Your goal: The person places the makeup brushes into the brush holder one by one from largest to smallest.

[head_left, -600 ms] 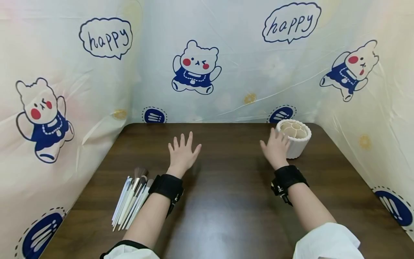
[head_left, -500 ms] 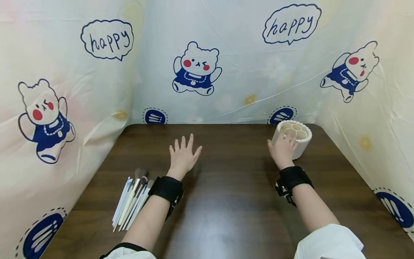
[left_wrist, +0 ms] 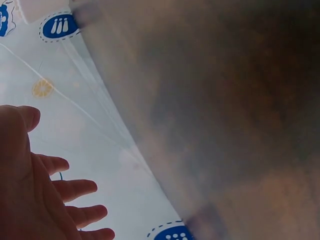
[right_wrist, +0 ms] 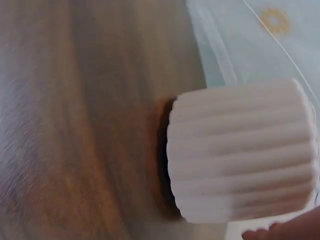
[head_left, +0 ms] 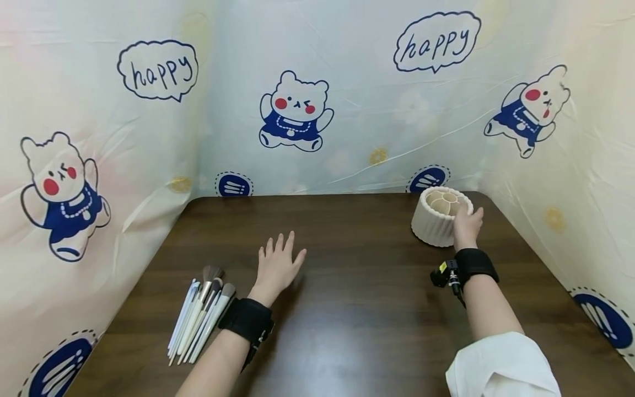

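Note:
A ribbed white brush holder with round compartments inside stands at the back right of the table, leaning slightly in the head view. My right hand grips its right side at the rim, with a digit over the edge and others outside. In the right wrist view the ribbed wall of the brush holder fills the right half, and fingertips show at the lower corner. My left hand is held palm down over the middle of the table, fingers spread, holding nothing. Its fingers point away from the camera in the left wrist view.
Several makeup brushes with pale handles lie side by side at the left, bristles toward the back, next to my left wrist. A printed cloth hangs behind and along both sides of the dark wooden table.
My right hand has moved from the front left of the brush holder round to its right side and turned to grip the rim. My left hand has drawn slightly nearer, still spread.

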Demonstrator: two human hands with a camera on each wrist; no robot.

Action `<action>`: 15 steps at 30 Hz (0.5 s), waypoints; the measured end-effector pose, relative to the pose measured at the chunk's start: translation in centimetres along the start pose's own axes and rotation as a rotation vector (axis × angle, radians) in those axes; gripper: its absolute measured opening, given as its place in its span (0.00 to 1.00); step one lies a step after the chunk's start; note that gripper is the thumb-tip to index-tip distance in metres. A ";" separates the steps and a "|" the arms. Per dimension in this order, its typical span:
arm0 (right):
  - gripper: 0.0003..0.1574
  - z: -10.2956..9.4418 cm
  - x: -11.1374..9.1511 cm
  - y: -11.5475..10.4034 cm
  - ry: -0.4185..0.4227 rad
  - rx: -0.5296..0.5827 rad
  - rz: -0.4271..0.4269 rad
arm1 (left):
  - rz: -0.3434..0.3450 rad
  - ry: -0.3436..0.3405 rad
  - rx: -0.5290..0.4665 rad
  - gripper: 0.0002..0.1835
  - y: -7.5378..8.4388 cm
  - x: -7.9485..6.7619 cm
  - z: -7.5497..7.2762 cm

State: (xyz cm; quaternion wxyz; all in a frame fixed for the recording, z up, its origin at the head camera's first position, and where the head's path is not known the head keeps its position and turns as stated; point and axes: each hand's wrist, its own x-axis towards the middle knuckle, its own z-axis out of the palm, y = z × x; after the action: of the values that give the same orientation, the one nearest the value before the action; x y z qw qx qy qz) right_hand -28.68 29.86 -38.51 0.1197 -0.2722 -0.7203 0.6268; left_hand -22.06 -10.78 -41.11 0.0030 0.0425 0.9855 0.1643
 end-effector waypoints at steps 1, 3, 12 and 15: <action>0.43 -0.3 0.1 0.0 -0.032 0.051 0.028 | 0.004 0.000 -0.004 0.35 0.0 -0.2 0.2; 0.42 -0.8 0.3 0.0 -0.078 0.122 0.065 | 0.008 -0.007 -0.007 0.35 -0.1 -0.6 0.6; 0.46 -1.1 0.8 0.7 -0.130 0.190 0.124 | 0.021 0.001 -0.012 0.35 -0.5 -1.6 1.7; 0.44 -0.9 1.0 0.6 -0.131 0.190 0.111 | 0.030 -0.004 -0.011 0.35 -0.7 -2.0 1.9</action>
State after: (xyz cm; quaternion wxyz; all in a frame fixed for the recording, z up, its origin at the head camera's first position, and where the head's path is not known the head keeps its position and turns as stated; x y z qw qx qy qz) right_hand -28.88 31.14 -39.11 0.0627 -0.2574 -0.6477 0.7143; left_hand -20.12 -10.96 -43.19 0.0028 0.0575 0.9839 0.1695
